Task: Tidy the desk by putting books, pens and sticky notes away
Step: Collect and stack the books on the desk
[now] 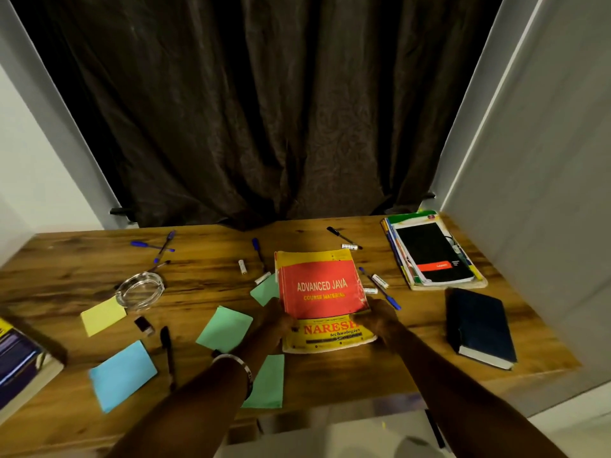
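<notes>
A yellow and red "Advanced Java" book (322, 289) lies in the middle of the wooden desk (215, 276). My left hand (276, 320) grips its left edge and my right hand (380, 317) grips its right edge. A stack of books (433, 251) sits at the back right, with a dark blue book (479, 327) in front of it. Another book (20, 361) lies at the left edge. Green sticky notes (224, 328), a blue note (122, 375) and a yellow note (102, 315) are scattered at the front left. Several pens (162, 247) lie about.
A glass ashtray (140, 289) stands at the left, with a small dark lighter (144, 325) in front of it. Short white tubes (243, 267) lie near the book. A dark curtain (264, 110) hangs behind the desk, and white walls close in on both sides.
</notes>
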### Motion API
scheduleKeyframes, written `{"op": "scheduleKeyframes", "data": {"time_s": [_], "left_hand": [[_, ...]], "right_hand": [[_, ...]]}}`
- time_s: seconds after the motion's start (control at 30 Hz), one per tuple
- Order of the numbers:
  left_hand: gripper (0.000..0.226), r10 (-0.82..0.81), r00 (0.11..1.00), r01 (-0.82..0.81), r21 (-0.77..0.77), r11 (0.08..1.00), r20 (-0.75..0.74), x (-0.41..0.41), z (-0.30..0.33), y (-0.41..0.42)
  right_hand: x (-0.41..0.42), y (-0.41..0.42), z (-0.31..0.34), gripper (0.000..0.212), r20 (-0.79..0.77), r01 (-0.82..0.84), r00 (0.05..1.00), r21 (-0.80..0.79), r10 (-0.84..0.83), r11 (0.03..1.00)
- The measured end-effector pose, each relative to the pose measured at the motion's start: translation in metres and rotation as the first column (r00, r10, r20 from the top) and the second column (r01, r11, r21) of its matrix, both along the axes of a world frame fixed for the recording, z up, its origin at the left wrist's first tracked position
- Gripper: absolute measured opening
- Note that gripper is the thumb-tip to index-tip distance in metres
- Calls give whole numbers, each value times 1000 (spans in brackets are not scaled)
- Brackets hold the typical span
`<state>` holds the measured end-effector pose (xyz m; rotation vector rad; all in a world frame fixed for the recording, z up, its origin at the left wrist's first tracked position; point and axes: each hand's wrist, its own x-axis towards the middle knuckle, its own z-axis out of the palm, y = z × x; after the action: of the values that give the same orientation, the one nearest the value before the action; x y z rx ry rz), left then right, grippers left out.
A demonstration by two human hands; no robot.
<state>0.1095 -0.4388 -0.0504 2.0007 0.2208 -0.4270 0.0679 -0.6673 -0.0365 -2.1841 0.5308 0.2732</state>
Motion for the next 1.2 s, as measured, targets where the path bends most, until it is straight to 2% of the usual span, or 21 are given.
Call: {"op": "scheduleKeyframes", "data": {"time_s": [0.03,0.1,0.17,0.23,0.33,0.43,0.5,0.63,0.73,0.83,0.93,1.0,1.13,1.2], "left_hand": [[24,-36,999,32,117,993,34,3,-2,1],[28,-150,986,111,377,920,77,4,2,3],[32,-158,982,88,491,867,103,1,11,5],[34,-92,989,28,453,891,119,1,15,10],[51,0,989,-53,351,935,149,2,18,27],[50,16,968,-121,407,905,252,1,27,51],[48,21,955,-160,453,877,295,0,34,72],[40,87,952,-212,430,878,293,1,32,128],[56,205,930,-308,345,886,304,7,18,181],[61,278,906,-386,357,850,319,-10,44,214],[56,342,882,-450,368,814,323,-16,52,257],[52,387,864,-493,387,779,322,-21,53,292],[44,442,827,-557,400,728,346,-33,53,356],[42,493,793,-606,389,694,357,-41,53,386]], "right_hand": [[1,-1,-1,31,2,-35,999,-87,36,996],[4,-5,-1,25,9,-77,997,-243,82,967],[7,-6,4,22,32,-79,995,-324,95,943],[11,-4,9,20,74,-72,992,-359,105,930],[23,8,15,26,130,-177,958,-436,257,882],[39,33,21,35,172,-232,929,-416,326,879],[51,56,21,37,148,-269,921,-427,361,863],[73,114,23,38,121,-404,853,-462,507,790],[86,161,31,37,158,-442,812,-463,562,768],[99,213,34,38,175,-481,776,-457,606,748],[106,268,42,42,154,-531,745,-450,648,718],[109,308,45,46,159,-578,729,-379,666,723],[109,378,45,44,257,-635,644,-346,721,691],[108,413,41,40,246,-645,642,-339,726,685]]}}
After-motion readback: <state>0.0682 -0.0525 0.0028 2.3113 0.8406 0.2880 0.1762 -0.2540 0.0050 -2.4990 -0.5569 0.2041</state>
